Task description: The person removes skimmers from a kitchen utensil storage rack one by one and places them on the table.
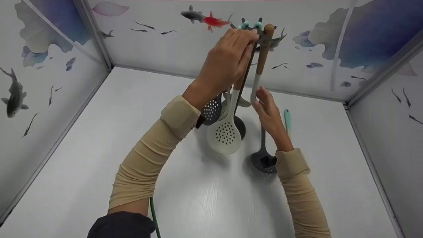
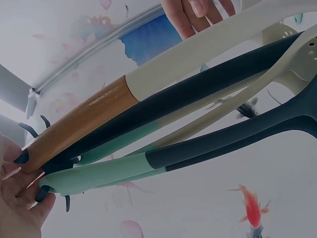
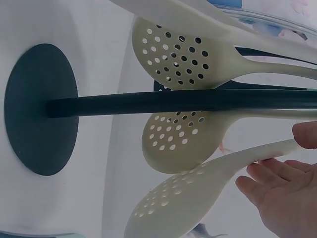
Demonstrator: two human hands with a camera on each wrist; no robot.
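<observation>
My left hand (image 1: 229, 54) grips the hooked top of a dark utensil stand (image 3: 188, 101). Several kitchen utensils hang around its pole, among them a white skimmer (image 1: 224, 137) and a dark slotted one (image 1: 212, 110). In the left wrist view, fingers of my left hand (image 2: 20, 203) lie among the hooks, close to a wooden handle end and a mint-green handle (image 2: 99, 171). My right hand (image 1: 269, 112) holds the white neck of a wooden-handled slotted spoon (image 1: 261, 62), thumb on one side and fingers on the other. The right wrist view shows that slotted spoon's white bowl (image 3: 171, 203).
A dark slotted ladle (image 1: 262, 160) lies on the white table (image 1: 205, 205) near my right wrist. Beyond that forearm is a turquoise handle (image 1: 287, 117). The stand's round base (image 3: 42, 144) sits on the table. Printed panels (image 1: 148, 46) enclose the back and sides.
</observation>
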